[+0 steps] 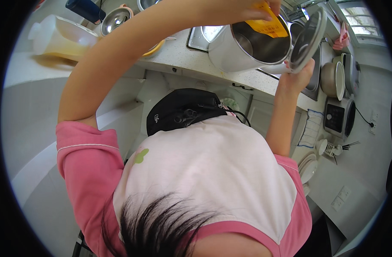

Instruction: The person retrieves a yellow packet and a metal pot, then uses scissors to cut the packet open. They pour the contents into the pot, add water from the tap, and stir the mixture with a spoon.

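Note:
Above a tall white pot with a steel interior, my left hand pinches a yellow packet that bears printing. The packet's lower end hangs across the pot's open mouth; whether anything comes out of it cannot be made out. My right hand grips the lower edge of a round lid with a pale rim and see-through middle. The lid stands nearly on edge beside the pot's right rim. Part of my left hand is cut off by the top of the picture.
Left on the speckled counter are a translucent jug, a steel bowl and a dark blue bottle. A faucet and sink lie right, past them a pot, a countertop appliance and plates.

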`<state>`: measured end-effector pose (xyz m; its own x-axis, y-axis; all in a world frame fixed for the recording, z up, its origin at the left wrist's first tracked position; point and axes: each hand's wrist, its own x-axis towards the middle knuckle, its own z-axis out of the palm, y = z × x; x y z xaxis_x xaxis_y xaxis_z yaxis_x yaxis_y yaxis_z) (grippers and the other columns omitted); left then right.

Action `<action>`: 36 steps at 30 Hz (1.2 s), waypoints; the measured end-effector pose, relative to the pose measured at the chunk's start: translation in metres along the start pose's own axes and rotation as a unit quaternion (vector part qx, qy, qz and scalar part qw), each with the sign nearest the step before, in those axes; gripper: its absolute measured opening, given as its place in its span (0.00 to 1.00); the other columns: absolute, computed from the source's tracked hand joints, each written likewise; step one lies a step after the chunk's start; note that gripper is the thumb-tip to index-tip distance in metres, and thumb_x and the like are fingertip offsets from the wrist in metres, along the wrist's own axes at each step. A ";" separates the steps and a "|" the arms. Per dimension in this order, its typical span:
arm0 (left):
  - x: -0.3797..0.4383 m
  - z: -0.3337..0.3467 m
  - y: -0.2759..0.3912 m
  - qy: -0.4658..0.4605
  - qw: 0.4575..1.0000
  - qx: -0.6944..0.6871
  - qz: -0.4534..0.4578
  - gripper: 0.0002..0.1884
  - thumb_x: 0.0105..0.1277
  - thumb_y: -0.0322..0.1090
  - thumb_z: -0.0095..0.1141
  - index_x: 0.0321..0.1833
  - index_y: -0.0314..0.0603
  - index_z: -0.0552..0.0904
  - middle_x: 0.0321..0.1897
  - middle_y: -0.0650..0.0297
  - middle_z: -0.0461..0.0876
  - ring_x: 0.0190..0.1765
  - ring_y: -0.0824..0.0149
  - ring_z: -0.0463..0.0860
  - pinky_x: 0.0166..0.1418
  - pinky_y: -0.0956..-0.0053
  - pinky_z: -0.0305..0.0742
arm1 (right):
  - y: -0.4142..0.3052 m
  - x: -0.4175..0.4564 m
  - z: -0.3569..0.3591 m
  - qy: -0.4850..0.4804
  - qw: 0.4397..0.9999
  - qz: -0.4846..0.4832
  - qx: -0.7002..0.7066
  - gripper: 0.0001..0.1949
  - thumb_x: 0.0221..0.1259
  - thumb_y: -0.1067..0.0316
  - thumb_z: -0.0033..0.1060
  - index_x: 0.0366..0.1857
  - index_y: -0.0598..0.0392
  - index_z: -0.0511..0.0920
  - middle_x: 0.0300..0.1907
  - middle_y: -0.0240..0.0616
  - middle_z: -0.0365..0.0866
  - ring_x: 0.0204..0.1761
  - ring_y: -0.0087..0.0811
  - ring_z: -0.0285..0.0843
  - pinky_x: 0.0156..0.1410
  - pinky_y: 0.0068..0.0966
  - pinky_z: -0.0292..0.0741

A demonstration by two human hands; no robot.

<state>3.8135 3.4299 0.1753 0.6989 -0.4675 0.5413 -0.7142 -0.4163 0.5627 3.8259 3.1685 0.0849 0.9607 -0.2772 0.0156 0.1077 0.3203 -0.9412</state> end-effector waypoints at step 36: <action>-0.066 -0.012 -0.021 0.078 0.994 0.023 -0.070 0.10 0.68 0.36 0.57 0.47 0.40 0.80 0.37 0.54 0.85 0.40 0.56 0.84 0.47 0.67 0.79 | -0.083 0.008 0.097 -0.364 0.836 -0.282 -0.298 0.16 0.72 0.57 0.53 0.52 0.57 0.80 0.45 0.34 0.83 0.49 0.20 0.76 0.54 0.23 0.74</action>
<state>3.7827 3.4786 0.1351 0.7859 -0.2769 0.5529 -0.6085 -0.5058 0.6115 3.8497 3.2271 0.1956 0.7241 0.4632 0.5110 0.6586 -0.2446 -0.7116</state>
